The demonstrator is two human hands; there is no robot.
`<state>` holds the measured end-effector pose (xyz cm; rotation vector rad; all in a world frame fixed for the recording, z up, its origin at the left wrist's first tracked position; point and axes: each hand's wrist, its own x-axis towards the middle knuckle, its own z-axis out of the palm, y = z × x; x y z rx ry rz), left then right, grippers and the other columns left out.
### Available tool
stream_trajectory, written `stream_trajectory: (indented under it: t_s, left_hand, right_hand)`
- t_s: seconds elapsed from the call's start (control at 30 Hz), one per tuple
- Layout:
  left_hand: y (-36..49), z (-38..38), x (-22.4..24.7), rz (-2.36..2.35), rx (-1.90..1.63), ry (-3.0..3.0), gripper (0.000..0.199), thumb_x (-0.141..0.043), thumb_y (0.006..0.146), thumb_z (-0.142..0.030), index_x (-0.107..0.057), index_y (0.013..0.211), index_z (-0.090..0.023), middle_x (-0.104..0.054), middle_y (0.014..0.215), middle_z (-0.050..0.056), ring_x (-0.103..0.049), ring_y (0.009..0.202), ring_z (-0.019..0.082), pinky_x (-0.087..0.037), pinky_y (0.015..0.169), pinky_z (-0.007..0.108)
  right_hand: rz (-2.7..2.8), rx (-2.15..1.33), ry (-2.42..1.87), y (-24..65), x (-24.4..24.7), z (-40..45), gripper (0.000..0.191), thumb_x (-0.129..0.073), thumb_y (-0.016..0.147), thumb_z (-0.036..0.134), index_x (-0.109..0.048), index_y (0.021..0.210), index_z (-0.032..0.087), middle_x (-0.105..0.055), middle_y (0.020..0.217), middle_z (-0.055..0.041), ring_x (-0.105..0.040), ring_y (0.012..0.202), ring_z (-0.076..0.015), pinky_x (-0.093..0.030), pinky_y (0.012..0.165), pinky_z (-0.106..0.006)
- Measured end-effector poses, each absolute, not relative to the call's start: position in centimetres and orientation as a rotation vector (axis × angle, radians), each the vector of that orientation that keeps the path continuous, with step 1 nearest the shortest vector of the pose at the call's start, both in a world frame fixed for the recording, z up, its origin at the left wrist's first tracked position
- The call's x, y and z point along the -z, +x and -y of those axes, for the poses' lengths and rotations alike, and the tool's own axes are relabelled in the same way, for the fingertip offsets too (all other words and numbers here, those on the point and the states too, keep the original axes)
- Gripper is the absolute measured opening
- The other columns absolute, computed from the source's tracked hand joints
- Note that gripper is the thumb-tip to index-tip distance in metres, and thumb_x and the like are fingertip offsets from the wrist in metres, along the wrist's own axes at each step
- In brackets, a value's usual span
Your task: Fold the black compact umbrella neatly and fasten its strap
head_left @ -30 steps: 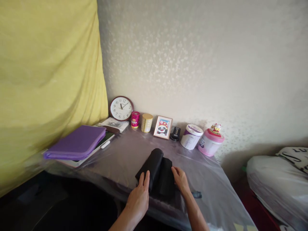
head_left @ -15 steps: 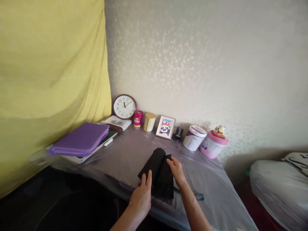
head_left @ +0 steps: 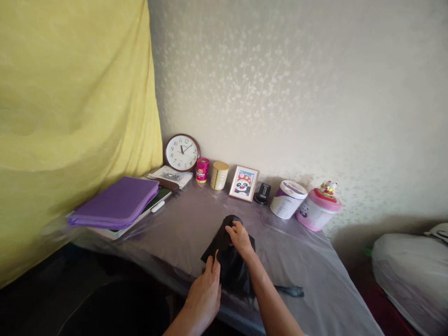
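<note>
A black roll of thin, limp material (head_left: 224,233) lies on the near part of the table; whether it is cloth or plastic I cannot tell. At its lower left edge, my left hand (head_left: 206,289) holds the material, fingers pointing away from me. My right hand (head_left: 241,240) reaches across the top of the roll and pinches the black material near its far end. My right wrist and hand cover part of it. Right of my forearm lies a dark, bluish, crumpled strip (head_left: 294,291), partly hidden.
Along the wall stand a clock (head_left: 182,152), a pink can (head_left: 202,170), a yellow-lidded can (head_left: 220,176), a panda picture frame (head_left: 244,183), a black device (head_left: 262,193) and two tubs (head_left: 288,199). A purple folder (head_left: 114,203) lies left. The table is plastic-covered (head_left: 189,224).
My right hand has moved left and away from me, from the loose right edge to the roll's top. The flap is now more crumpled. My left hand stays at the lower left edge.
</note>
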<state>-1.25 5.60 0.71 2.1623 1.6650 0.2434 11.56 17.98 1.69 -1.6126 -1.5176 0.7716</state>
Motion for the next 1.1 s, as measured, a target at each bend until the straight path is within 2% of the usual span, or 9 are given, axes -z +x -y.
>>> stream_trajectory:
  t_s: [0.13, 0.27, 0.4, 0.47, 0.53, 0.67, 0.8, 0.93, 1.1]
  left_hand:
    - [-1.4, -5.4, -0.2, -1.686, -0.266, 2.148, 0.058, -0.035, 0.082, -0.013, -0.018, 0.137, -0.006, -0.020, 0.143, 0.021, -0.050, 0.114, 0.020, -0.042, 0.090, 0.027]
    - [-1.9, -4.5, 0.0, -1.732, -0.299, 2.090, 0.060, -0.035, 0.084, -0.020, -0.014, 0.139, -0.009, -0.018, 0.145, 0.019, -0.045, 0.119, 0.022, -0.043, 0.089, 0.029]
    - [-2.4, -3.8, -0.7, -1.713, -0.439, 2.133, 0.070, -0.039, 0.081, -0.018, -0.003, 0.141, -0.024, -0.002, 0.149, 0.010, -0.039, 0.124, 0.025, -0.044, 0.089, 0.031]
    - [-2.3, -3.8, -1.4, -1.696, -0.439, 2.173, 0.078, -0.042, 0.078, -0.013, 0.001, 0.139, -0.035, 0.009, 0.149, 0.005, -0.042, 0.121, 0.026, -0.046, 0.085, 0.032]
    - [-2.1, -4.1, -2.1, -1.683, -0.391, 2.209, 0.083, -0.043, 0.075, -0.008, 0.001, 0.138, -0.040, 0.016, 0.147, 0.002, -0.049, 0.114, 0.025, -0.047, 0.083, 0.031]
    - [-1.5, -5.0, -2.2, -1.680, -0.256, 2.236, 0.083, -0.038, 0.073, -0.003, -0.001, 0.139, -0.037, 0.010, 0.148, 0.002, -0.055, 0.103, 0.020, -0.047, 0.081, 0.030]
    - [-1.2, -5.5, -1.4, -1.687, -0.119, 2.195, 0.078, -0.030, 0.074, 0.001, -0.002, 0.140, -0.030, 0.002, 0.149, 0.007, -0.061, 0.090, 0.017, -0.049, 0.075, 0.028]
    - [-1.2, -5.8, -1.0, -1.691, -0.134, 2.144, 0.076, -0.027, 0.074, 0.001, -0.005, 0.141, -0.026, 0.000, 0.149, 0.008, -0.061, 0.092, 0.017, -0.049, 0.076, 0.028]
    - [-1.1, -5.9, -1.4, -1.696, -0.078, 2.089, 0.077, -0.028, 0.074, 0.001, 0.000, 0.141, -0.025, -0.004, 0.148, 0.011, -0.059, 0.098, 0.019, -0.046, 0.081, 0.029]
  right_hand:
    - [1.600, -0.872, -1.574, 11.4, -1.8, -18.0, 0.025, -0.046, 0.082, 0.030, -0.050, 0.102, 0.015, -0.060, 0.057, 0.0027, -0.055, 0.042, -0.0100, -0.042, 0.040, -0.018]
    - [1.642, -0.938, -1.473, 11.1, -2.3, -17.6, 0.020, -0.038, 0.084, 0.033, -0.051, 0.087, 0.018, -0.061, 0.058, 0.0023, -0.057, 0.045, -0.0094, -0.043, 0.044, -0.018]
    - [1.715, -0.894, -1.463, 10.9, -2.9, -17.0, 0.023, -0.037, 0.085, 0.033, -0.052, 0.075, 0.019, -0.065, 0.061, 0.0016, -0.056, 0.048, -0.0083, -0.043, 0.050, -0.019]
    - [1.768, -0.849, -1.474, 10.7, -3.2, -16.6, 0.023, -0.037, 0.086, 0.032, -0.053, 0.074, 0.020, -0.067, 0.064, 0.0019, -0.057, 0.049, -0.0085, -0.043, 0.054, -0.020]
    - [1.823, -0.788, -1.484, 10.6, -3.5, -16.1, 0.023, -0.037, 0.087, 0.031, -0.054, 0.075, 0.021, -0.069, 0.069, 0.0019, -0.059, 0.055, -0.0099, -0.043, 0.059, -0.022]
    - [1.925, -0.668, -1.452, 10.4, -4.0, -14.9, 0.025, -0.036, 0.089, 0.029, -0.057, 0.078, 0.022, -0.070, 0.076, 0.0007, -0.063, 0.073, -0.0136, -0.043, 0.069, -0.024]
    - [2.061, -0.584, -1.291, 10.5, -4.4, -13.4, 0.026, -0.036, 0.091, 0.031, -0.061, 0.091, 0.023, -0.069, 0.083, -0.0001, -0.061, 0.081, -0.0147, -0.043, 0.075, -0.026]
    - [2.185, -0.453, -1.052, 11.1, -3.8, -12.4, 0.026, -0.039, 0.091, 0.028, -0.063, 0.099, 0.023, -0.068, 0.094, -0.0035, -0.057, 0.091, -0.0165, -0.043, 0.085, -0.031]
    - [2.261, -0.326, -1.026, 12.4, -2.2, -15.0, 0.027, -0.038, 0.091, 0.026, -0.064, 0.098, 0.022, -0.066, 0.103, -0.0038, -0.048, 0.112, -0.0186, -0.027, 0.102, -0.043]
